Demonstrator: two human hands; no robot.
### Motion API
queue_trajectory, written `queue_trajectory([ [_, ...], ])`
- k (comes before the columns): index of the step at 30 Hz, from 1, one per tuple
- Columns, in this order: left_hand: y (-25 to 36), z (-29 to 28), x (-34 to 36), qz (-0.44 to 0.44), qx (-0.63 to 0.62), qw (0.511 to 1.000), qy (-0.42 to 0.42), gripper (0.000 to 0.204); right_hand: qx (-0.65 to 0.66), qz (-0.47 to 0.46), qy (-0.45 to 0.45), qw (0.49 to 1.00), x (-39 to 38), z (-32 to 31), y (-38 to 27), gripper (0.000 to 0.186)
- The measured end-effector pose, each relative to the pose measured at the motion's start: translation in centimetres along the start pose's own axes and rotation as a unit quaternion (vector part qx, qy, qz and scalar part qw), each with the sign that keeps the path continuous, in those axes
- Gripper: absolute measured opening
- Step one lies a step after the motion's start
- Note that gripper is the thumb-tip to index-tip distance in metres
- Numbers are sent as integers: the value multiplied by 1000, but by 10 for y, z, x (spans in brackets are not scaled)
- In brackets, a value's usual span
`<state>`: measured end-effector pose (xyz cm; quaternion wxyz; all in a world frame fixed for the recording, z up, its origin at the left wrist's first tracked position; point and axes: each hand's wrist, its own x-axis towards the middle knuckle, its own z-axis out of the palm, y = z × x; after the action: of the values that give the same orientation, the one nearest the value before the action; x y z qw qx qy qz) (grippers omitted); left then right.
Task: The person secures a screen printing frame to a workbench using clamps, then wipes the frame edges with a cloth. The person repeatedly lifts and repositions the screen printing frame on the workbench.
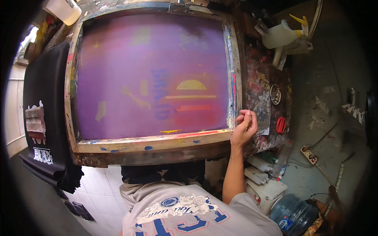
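Single view, upright: left head-worn fisheye, looking steeply down from above the wearer's shirt [177, 210]. Close range; screen frame [165, 146] fills much of the upper centre, floor [328, 118] at right farther off. Dark rounded rim; straight edges bow outward.

Bright light shows at far left; the floor [311, 129] at right is dim. Edges bend, corners go black, and the mesh [114, 78] looks hazy.

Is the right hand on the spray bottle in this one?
No, the right hand is at the frame's lower right corner, well apart from the spray bottle.
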<state>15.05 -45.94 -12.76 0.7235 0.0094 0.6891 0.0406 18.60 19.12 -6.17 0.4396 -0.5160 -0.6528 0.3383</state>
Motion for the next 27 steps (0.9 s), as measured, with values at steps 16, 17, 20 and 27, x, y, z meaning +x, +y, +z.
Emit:
queue_trajectory([
  [16,242,-126,-76,293,-25,882,367,16,-26,-27,5,999,3,4,3,32],
  [17,231,-121,-62,288,-48,876,384,16,-27,-28,5,999,4,3,3,32],
  [20,198,-109,-27,268,-110,850,440,16,-30,-20,3,999,5,1,7,31],
  [27,189,-103,-10,205,-200,849,445,11,-20,-33,4,999,4,4,7,30],
])
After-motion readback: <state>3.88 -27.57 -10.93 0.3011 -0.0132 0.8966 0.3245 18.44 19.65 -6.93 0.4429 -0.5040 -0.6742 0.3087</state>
